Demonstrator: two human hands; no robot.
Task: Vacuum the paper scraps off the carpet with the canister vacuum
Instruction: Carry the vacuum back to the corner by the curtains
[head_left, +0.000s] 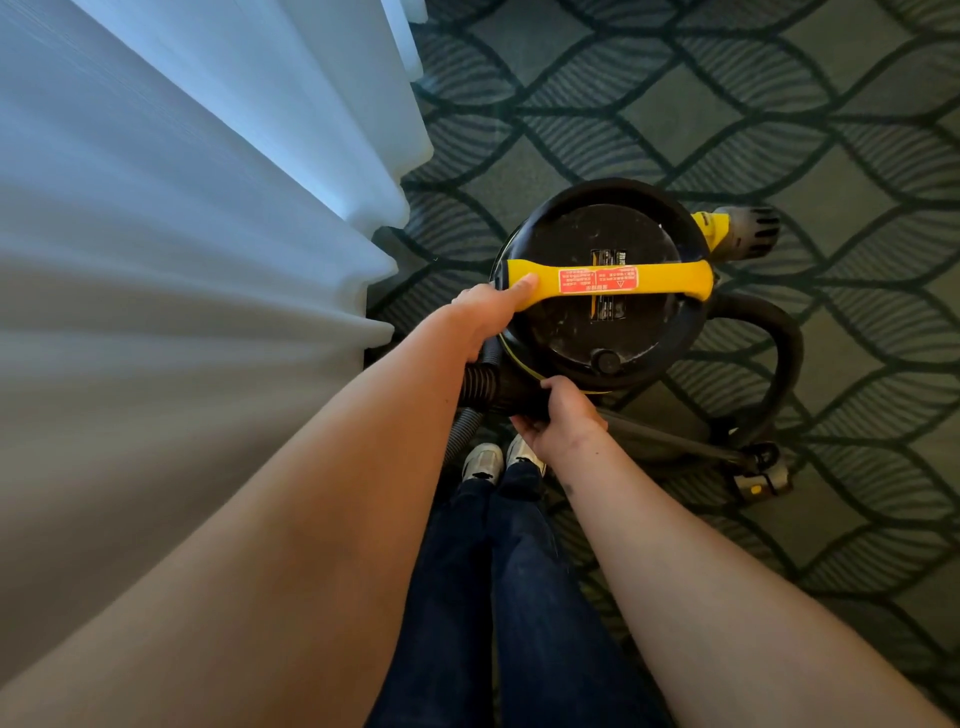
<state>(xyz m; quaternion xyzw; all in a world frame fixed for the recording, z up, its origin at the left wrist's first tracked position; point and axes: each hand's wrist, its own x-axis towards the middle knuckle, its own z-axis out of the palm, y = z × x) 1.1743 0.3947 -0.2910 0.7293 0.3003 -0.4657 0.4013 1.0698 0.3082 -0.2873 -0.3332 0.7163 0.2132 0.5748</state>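
Head view, looking straight down past both of your bare forearms. Canister vacuum (566, 332), a black drum with a yellow band, stands upright on the leaf-patterned carpet (779, 104), just ahead of your shoes (483, 462) and close beside the white curtain (182, 208) that fills the left of the frame. Yellow handle (670, 283) spans the top of the drum from left to right and bears a red label (597, 280). Your left hand (483, 312) rests at the left end of that handle. Its thumb lies straight along the top, while the other fingers drop over the drum's rim out of sight, so you cannot tell whether they grasp anything. Your right hand (563, 421) is at the near side of the drum, thumb above and fingers curled beneath the black hose cuff (511, 392), which it grips where the cuff meets the canister. Ribbed hose (478, 382) leaves the cuff toward the left and bends down toward your feet. A separate hose loop (784, 358) curves over the carpet to the right of the drum. Dark wand (675, 439) lies low across the carpet from near your right hand out to the floor nozzle (761, 480) at lower right. Grey-and-yellow fitting (737, 234) projects from the drum's far right side. Dark jeans (519, 597) cover your legs at bottom centre.
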